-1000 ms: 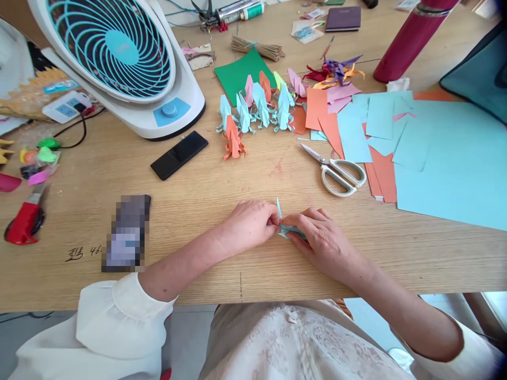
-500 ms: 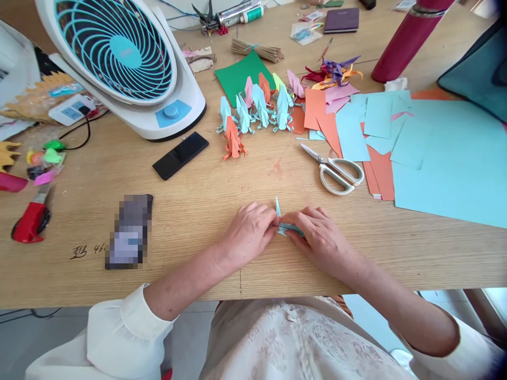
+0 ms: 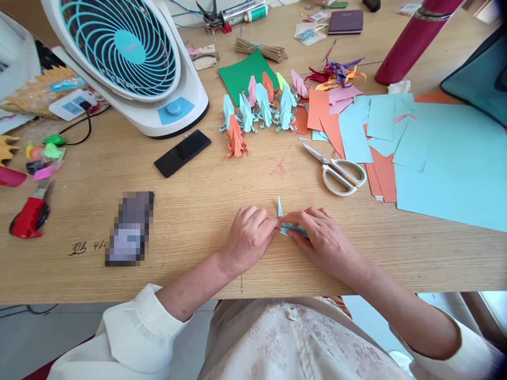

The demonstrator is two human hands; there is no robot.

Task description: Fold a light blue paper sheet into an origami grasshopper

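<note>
So from the head view, the blue paper piece is low over the near part of the table, caught between both hands, with one thin point sticking up. Left hand has its fingertips pinched on the near end of it, right hand has thumb and fingers closed on the other side. Fingers hide most of the folds, so can't tell how crisp they are.

What I'd worry about: narrow paper like that could tear or crease crooked if the two pinches pull against each other. The upright point looks easy to bend if a knuckle brushes it. The scissors lie open just beyond the right hand, so a careless reach forward might knock them into the paper sheets.
</note>
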